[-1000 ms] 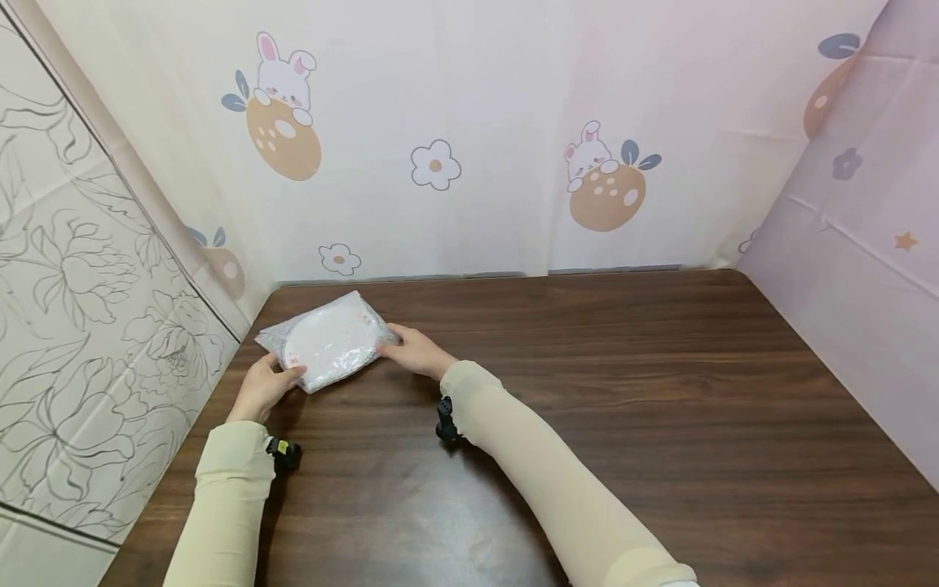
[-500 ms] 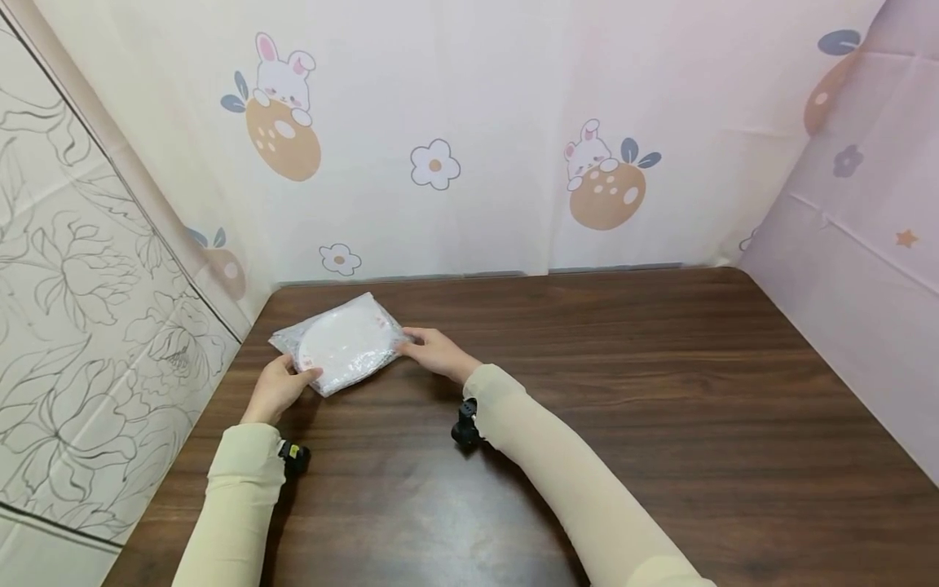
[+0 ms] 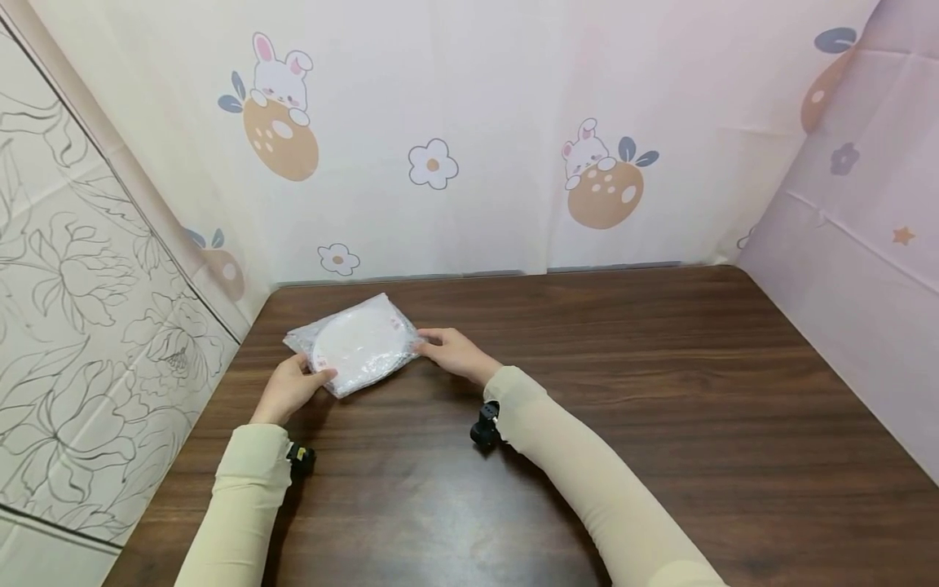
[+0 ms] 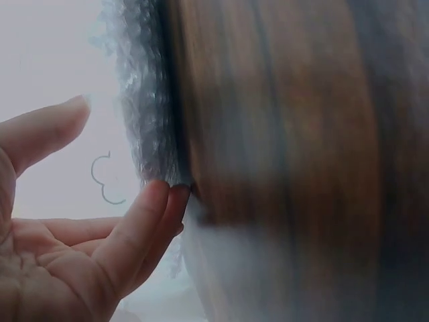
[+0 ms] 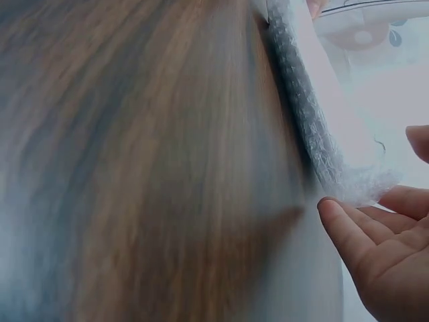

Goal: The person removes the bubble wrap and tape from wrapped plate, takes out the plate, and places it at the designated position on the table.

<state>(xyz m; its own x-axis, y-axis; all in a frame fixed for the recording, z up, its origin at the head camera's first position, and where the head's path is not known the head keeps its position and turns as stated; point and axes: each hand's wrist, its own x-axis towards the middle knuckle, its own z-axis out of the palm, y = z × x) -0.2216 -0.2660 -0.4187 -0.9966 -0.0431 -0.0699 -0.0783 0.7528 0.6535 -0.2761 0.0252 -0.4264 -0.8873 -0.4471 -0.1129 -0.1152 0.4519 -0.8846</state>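
- Step in hand, as I judge it: two-handed handling of a bubble-wrap bag, one hand at either side.
- Bag sits at the far left part of the brown wood-grain surface, in front of the printed backdrop. Its flat face is turned up, its outline skewed to the surface's edge. Whether it rests flat or is slightly raised: cannot tell.
- Left hand: grasping the bag's near left side, thumb over the upper face, other fingers at the edge.
- Right hand: grasping the right end, thumb and fingers about the crumpled wrap.
- Next move, in my judgement, calls for both hands moving together, bag level; the thin wrap at the right end could slip or fold if pulled alone.
- Container and contents: clear bubbled film around a white, round-edged item with small reddish marks near its rim. One piece or a stack: cannot tell. Far left corner of the bag looks slack, film only.
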